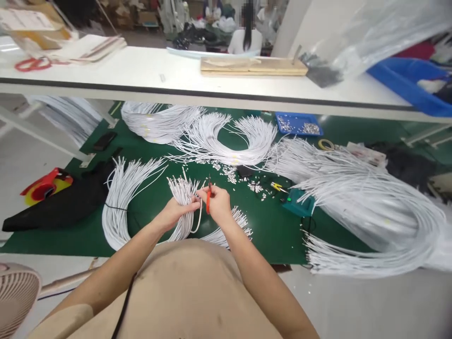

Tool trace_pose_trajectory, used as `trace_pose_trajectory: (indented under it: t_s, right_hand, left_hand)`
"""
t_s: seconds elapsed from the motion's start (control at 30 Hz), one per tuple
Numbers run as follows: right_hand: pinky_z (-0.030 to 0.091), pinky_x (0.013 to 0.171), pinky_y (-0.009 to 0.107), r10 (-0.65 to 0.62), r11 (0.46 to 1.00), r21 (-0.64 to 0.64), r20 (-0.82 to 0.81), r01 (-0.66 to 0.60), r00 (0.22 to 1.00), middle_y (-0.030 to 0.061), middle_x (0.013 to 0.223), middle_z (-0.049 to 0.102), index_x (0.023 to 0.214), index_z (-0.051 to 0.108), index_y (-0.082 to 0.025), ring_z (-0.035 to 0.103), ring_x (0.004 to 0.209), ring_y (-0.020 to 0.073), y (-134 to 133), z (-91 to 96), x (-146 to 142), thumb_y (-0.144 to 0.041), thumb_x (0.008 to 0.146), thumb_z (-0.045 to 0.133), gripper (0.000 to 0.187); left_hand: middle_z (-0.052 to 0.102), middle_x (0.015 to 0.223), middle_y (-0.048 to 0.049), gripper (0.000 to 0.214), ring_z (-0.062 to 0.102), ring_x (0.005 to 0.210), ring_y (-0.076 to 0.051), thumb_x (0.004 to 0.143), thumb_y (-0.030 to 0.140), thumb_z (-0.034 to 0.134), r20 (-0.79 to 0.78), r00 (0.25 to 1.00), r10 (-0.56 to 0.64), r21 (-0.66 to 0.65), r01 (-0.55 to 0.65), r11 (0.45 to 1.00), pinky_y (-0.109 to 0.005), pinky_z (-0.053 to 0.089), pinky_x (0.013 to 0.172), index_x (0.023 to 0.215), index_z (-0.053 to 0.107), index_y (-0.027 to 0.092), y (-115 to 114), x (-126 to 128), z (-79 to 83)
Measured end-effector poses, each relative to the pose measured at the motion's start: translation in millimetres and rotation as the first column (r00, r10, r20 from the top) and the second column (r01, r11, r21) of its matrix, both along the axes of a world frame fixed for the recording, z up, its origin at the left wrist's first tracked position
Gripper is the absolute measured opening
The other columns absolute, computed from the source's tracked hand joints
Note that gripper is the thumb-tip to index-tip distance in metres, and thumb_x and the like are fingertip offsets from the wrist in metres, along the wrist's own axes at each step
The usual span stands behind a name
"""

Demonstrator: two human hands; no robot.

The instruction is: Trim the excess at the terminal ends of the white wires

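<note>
The single view came from the wearer's own head, facing forward and steeply down over the front of a beige top point(190, 292), which filled the bottom middle of the frame. It looked from close by, so that both forearms point(130, 256) stretched away from it toward the left hand point(173, 212) and right hand point(219, 203), near the center above a green tabletop point(282, 238). Farther off, its upper edge reached past a white shelf point(141, 70) to a co-worker point(245, 43) in the background.
</note>
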State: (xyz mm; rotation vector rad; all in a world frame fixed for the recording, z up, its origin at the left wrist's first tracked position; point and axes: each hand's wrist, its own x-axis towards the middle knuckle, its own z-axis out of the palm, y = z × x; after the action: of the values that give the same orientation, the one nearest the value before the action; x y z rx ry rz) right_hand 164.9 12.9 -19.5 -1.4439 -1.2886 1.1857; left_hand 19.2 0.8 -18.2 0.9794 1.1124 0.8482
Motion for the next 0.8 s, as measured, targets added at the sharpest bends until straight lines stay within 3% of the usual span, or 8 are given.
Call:
trace_pose_trajectory:
  t_s: [0.17,0.27,0.5,0.57,0.67,0.8]
  right_hand:
    - [0.047,0.06,0.024,0.119,0.993,0.011,-0.058,-0.119,0.991,0.0018,0.075,0.067,0.078,0.068,-0.019,0.059,0.065,0.0135,-8,0.1,-12,-0.037,0.073,0.054,0.023]
    - [0.046,0.057,0.024,0.145,0.989,-0.017,-0.082,-0.147,0.986,0.0023,0.074,0.066,0.077,0.067,-0.017,0.058,0.061,0.0136,-7,-1.4,-12,-0.039,0.071,0.056,0.025]
    - [0.042,0.062,0.025,0.12,0.992,-0.046,0.135,-0.115,0.984,0.0013,0.069,0.064,0.078,0.068,-0.018,0.056,0.064,0.0139,-10,-6.3,12,-0.041,0.073,0.054,0.027]
    - [0.039,0.06,0.024,0.134,0.991,-0.041,0.306,-0.128,0.943,0.0017,0.073,0.064,0.076,0.067,-0.02,0.055,0.065,0.0139,-15,-7.6,20,-0.04,0.072,0.056,0.023]
    - [0.033,0.054,0.024,0.18,0.983,-0.068,0.549,-0.172,0.816,0.0021,0.069,0.06,0.068,0.064,-0.02,0.051,0.06,0.0135,-21,-10.1,25,-0.04,0.071,0.059,0.021]
    - [0.027,0.052,0.025,0.234,0.968,-0.092,0.67,-0.234,0.704,0.0021,0.067,0.057,0.065,0.06,-0.02,0.049,0.056,0.0132,-25,-12.0,21,-0.047,0.073,0.057,0.028]
  left_hand:
    - [0.068,0.088,-0.0079,0.029,0.058,0.092,-0.025,0.057,0.031,0.074,0.076,0.995,0.062,0.033,-0.064,0.997,-0.036,0.041,0.085,0.08,0.066,0.015,-8,1,10.9]
    - [0.068,0.084,-0.0083,0.031,0.06,0.088,-0.025,0.058,0.032,0.073,0.092,0.994,0.06,-0.018,-0.059,0.998,-0.036,0.044,0.08,0.082,0.066,0.013,-11,1,15.2]
    - [0.066,0.078,-0.0075,0.034,0.059,0.068,-0.017,0.06,0.03,0.073,0.034,0.992,0.123,-0.127,-0.118,0.985,-0.032,0.045,0.071,0.088,0.065,0.011,-14,-5,16.0]
    - [0.066,0.075,-0.0067,0.034,0.059,0.067,-0.016,0.06,0.03,0.073,0.025,0.991,0.129,-0.141,-0.124,0.982,-0.032,0.045,0.071,0.086,0.065,0.011,-14,-5,15.7]
    - [0.066,0.075,-0.0066,0.035,0.06,0.068,-0.017,0.06,0.032,0.073,0.029,0.993,0.115,-0.13,-0.111,0.985,-0.032,0.045,0.071,0.088,0.064,0.011,-16,-4,14.4]
    - [0.066,0.075,-0.0056,0.037,0.061,0.071,-0.017,0.061,0.034,0.073,-0.008,0.995,0.095,-0.111,-0.095,0.989,-0.032,0.044,0.075,0.09,0.064,0.013,-17,-3,10.6]
